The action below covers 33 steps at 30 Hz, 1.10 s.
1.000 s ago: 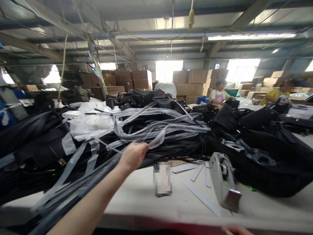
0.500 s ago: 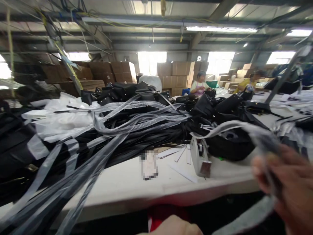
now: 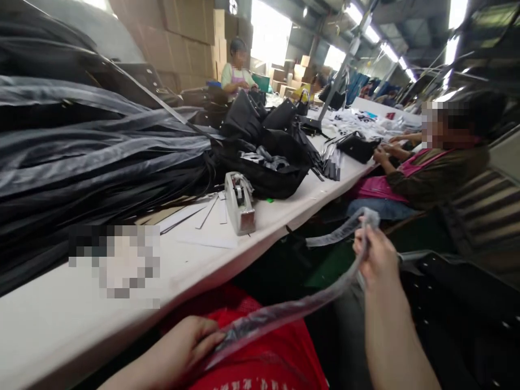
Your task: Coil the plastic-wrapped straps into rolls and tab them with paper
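Note:
A long strap in a clear plastic sleeve [image 3: 292, 310] stretches between my two hands, over the red cloth on my lap. My left hand [image 3: 190, 341] is closed on its near end, low at the front. Raised on the right, my right hand [image 3: 376, 254] grips the strap farther along, fingers wrapped round a bunched fold. A free plastic-covered end [image 3: 333, 234] hangs leftward from that fold, with a dark tip. Many similar straps [image 3: 105, 162], black and partly plastic-covered, lie heaped on the white table [image 3: 49, 330].
A tape dispenser [image 3: 240, 206] stands near the table edge, beside an open black bag [image 3: 280, 179] holding grey-white pieces. A blurred-out item [image 3: 125, 265] lies on the table. Black goods [image 3: 459, 309] are at my right. A co-worker in a pink apron [image 3: 406, 173] sits along the table.
The view has swung to the right and down. My right hand has carried the strap out to the right side, and my left hand now shows holding its other end over my lap.

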Each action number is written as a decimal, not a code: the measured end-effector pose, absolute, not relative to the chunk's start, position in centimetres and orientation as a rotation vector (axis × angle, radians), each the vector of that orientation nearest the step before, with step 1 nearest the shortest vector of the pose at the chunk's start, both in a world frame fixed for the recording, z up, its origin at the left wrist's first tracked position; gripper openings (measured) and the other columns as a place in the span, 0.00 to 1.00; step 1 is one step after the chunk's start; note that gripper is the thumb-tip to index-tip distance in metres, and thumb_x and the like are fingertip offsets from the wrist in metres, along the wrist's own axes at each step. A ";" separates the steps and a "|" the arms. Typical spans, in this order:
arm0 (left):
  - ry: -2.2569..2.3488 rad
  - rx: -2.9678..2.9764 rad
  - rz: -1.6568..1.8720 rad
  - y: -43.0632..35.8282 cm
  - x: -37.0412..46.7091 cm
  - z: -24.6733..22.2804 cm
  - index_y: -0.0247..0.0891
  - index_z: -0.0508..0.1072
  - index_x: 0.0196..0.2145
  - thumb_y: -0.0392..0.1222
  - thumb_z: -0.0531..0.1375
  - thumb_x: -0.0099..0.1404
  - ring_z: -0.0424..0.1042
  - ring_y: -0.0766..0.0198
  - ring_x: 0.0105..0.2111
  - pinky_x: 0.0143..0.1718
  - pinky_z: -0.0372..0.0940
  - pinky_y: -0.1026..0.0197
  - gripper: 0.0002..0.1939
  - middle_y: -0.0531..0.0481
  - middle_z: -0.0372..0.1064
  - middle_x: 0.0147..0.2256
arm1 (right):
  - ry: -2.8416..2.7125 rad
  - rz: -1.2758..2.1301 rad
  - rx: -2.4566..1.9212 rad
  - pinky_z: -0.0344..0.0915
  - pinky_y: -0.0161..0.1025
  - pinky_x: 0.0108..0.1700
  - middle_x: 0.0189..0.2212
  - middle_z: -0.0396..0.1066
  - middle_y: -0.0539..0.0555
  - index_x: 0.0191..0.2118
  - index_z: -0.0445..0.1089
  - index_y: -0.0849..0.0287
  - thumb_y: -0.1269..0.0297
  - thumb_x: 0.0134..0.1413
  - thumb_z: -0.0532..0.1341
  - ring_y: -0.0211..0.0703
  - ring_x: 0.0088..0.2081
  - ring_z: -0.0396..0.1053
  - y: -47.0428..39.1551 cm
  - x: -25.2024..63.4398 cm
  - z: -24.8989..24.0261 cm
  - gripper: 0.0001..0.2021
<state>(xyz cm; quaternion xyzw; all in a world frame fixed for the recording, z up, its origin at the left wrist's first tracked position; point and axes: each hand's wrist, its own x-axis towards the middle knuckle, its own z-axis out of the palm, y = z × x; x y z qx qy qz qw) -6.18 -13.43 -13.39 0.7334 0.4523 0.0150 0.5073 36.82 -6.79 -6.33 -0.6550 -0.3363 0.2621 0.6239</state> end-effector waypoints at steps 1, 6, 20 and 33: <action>1.089 1.766 0.047 -13.3 -6.1 -13.5 0.36 0.65 0.23 0.59 0.46 0.68 0.51 0.67 0.23 0.25 0.48 0.64 0.27 0.54 0.55 0.22 | -0.851 0.553 -1.688 0.67 0.36 0.27 0.28 0.70 0.52 0.47 0.68 0.63 0.49 0.60 0.55 0.38 0.24 0.68 -6.0 37.1 -7.2 0.21; 1.083 1.786 0.107 -12.1 -3.8 -13.0 0.36 0.68 0.23 0.55 0.48 0.68 0.52 0.67 0.23 0.25 0.49 0.64 0.25 0.54 0.58 0.22 | -1.254 0.424 -2.014 0.66 0.51 0.49 0.44 0.72 0.68 0.43 0.72 0.64 0.51 0.48 0.65 0.59 0.47 0.70 -5.4 33.1 -10.4 0.22; 0.540 1.153 -0.158 -8.0 -5.6 -12.7 0.37 0.76 0.28 0.64 0.56 0.62 0.65 0.67 0.19 0.25 0.62 0.65 0.26 0.50 0.72 0.22 | -2.082 1.481 -1.421 0.55 0.32 0.25 0.18 0.65 0.48 0.27 0.73 0.62 0.49 0.58 0.58 0.35 0.21 0.60 -7.1 25.0 -11.5 0.20; 0.843 1.432 0.136 -8.9 0.3 -14.4 0.35 0.74 0.25 0.58 0.54 0.66 0.60 0.69 0.18 0.24 0.56 0.65 0.24 0.55 0.66 0.18 | -2.412 1.450 -1.371 0.58 0.33 0.29 0.30 0.75 0.53 0.37 0.75 0.61 0.50 0.43 0.68 0.41 0.29 0.68 -9.4 18.7 -11.9 0.20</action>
